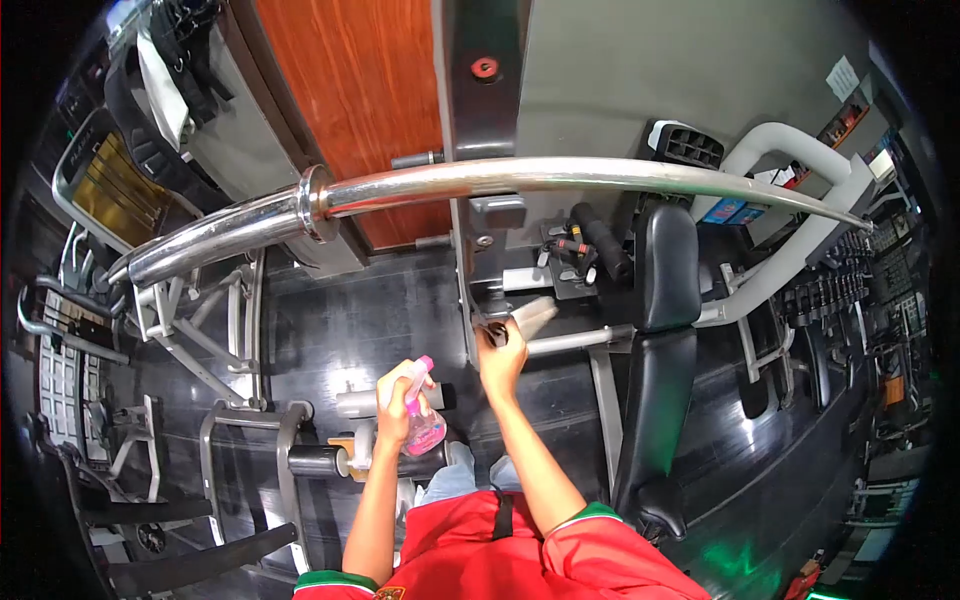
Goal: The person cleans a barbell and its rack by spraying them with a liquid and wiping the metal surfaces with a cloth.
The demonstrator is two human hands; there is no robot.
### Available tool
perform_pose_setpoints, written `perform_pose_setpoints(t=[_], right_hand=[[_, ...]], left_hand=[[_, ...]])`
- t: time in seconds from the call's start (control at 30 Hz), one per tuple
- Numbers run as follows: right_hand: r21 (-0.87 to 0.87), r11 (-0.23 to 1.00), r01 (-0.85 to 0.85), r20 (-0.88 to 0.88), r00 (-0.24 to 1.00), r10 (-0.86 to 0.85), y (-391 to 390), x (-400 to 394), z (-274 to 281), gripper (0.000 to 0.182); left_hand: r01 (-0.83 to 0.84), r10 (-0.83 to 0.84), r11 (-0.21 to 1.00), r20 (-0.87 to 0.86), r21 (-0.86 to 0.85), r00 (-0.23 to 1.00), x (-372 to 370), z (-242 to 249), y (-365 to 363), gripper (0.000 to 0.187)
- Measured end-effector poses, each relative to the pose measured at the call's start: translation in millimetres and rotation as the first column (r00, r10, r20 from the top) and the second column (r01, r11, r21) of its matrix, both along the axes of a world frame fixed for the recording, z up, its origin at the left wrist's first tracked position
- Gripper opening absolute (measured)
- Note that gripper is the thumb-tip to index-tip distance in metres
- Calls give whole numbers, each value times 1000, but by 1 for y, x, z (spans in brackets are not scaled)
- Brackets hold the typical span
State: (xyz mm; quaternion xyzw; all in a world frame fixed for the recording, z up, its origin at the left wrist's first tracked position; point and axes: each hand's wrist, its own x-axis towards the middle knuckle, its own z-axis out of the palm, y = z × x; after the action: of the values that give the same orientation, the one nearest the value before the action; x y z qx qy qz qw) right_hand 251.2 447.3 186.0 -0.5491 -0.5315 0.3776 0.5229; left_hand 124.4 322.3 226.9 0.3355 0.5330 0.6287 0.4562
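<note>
My left hand is wrapped round a clear spray bottle with a pink nozzle and pink liquid or label, held upright at a slight tilt. Further forward and to the right, my right hand is closed on a pale cloth, partly blurred. This hand is beside a dark upright post of the gym machine, near its metal parts. A long chrome bar crosses the view above both hands.
A black padded bench stands to the right of my right hand. Black roller pads and grey frames are at the lower left. Dumbbell racks line the far right. An orange wooden door is ahead.
</note>
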Motion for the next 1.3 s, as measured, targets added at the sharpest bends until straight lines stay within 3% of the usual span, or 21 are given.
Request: perform_pose_setpoints(t=[0.13, 0.2, 0.23, 0.33, 0.37, 0.4, 0.47, 0.5, 0.53, 0.6, 0.73, 0.8, 0.87, 0.93, 0.97, 1.07, 1.1, 1.13, 1.2, 1.23, 1.3], right_hand=[[-82, 993, -82, 179, 979, 96, 22, 38, -26, 30], [-39, 999, -23, 71, 997, 26, 27, 50, -15, 31], [-180, 980, -86, -81, 994, 72, 29, 54, -2, 32], [-16, 981, -195, -239, 953, 186, 36, 41, 18, 33], [-37, 966, -256, -251, 938, 239, 38, 34, 20, 32], [65, 980, -187, -89, 977, 193, 40, 25, 12, 33], [-46, 980, -192, -77, 979, 188, 35, 20, -1, 32], [144, 981, -126, 62, 991, 119, 32, 19, -11, 30], [148, 980, -135, 61, 990, 127, 30, 25, -20, 30], [-161, 945, -284, -15, 958, 286, 30, 36, -22, 29], [-140, 943, -303, -65, 953, 297, 42, 38, -22, 33], [37, 954, -299, -85, 950, 301, 45, 33, 10, 31], [80, 948, -309, -89, 945, 316, 41, 36, 50, 30], [115, 929, -350, -14, 935, 354, 39, 43, 51, 28], [247, 918, -309, 75, 951, 300, 35, 44, 40, 23], [104, 924, -367, -118, 918, 378, 24, 44, 26, 16], [250, 921, -299, 37, 954, 299, 31, 39, 18, 15], [247, 920, -305, 38, 952, 305, 34, 40, 10, 15], [23, 944, -330, 8, 944, 330, 39, 39, 30, 14], [142, 939, -312, -1, 949, 316, 39, 39, 26, 14], [155, 926, -344, 30, 939, 344, 24, 49, 42, 16]], left_hand=[[-2, 1, 1000, -33, -5, 999, 15, 8, -4, 36], [-20, 20, 1000, -16, 6, 1000, 23, 13, -7, 36], [-36, 36, 999, 16, 11, 999, 28, 15, -7, 37], [-68, 68, 997, 18, 33, 998, 39, 15, -8, 37], [-75, 75, 997, 13, 36, 997, 42, 15, -8, 37], [-84, 85, 995, -2, 48, 996, 44, 15, -9, 37], [-105, 107, 992, -16, 65, 994, 49, 15, -9, 38], [-125, 126, 990, -17, 62, 992, 51, 15, -9, 40], [-142, 143, 988, -18, 59, 990, 53, 15, -9, 43], [-165, 167, 984, -13, 66, 986, 57, 15, -8, 42], [-208, 203, 969, 51, 132, 978, 65, 16, 4, 40], [-207, 198, 965, 73, 163, 978, 65, 19, 15, 39], [-206, 191, 961, 97, 185, 977, 66, 22, 25, 38], [-245, 226, 945, 108, 217, 968, 67, 26, 40, 38], [-258, 235, 942, 125, 215, 964, 66, 25, 45, 37], [-325, 291, 910, 165, 256, 943, 68, 25, 59, 40], [-332, 296, 908, 170, 255, 940, 70, 25, 61, 40], [-332, 299, 902, 156, 276, 941, 73, 28, 62, 43], [-340, 312, 891, 138, 300, 940, 77, 30, 65, 46], [-331, 305, 891, 130, 312, 944, 80, 31, 65, 48], [-308, 291, 898, 100, 315, 951, 84, 32, 65, 53]])
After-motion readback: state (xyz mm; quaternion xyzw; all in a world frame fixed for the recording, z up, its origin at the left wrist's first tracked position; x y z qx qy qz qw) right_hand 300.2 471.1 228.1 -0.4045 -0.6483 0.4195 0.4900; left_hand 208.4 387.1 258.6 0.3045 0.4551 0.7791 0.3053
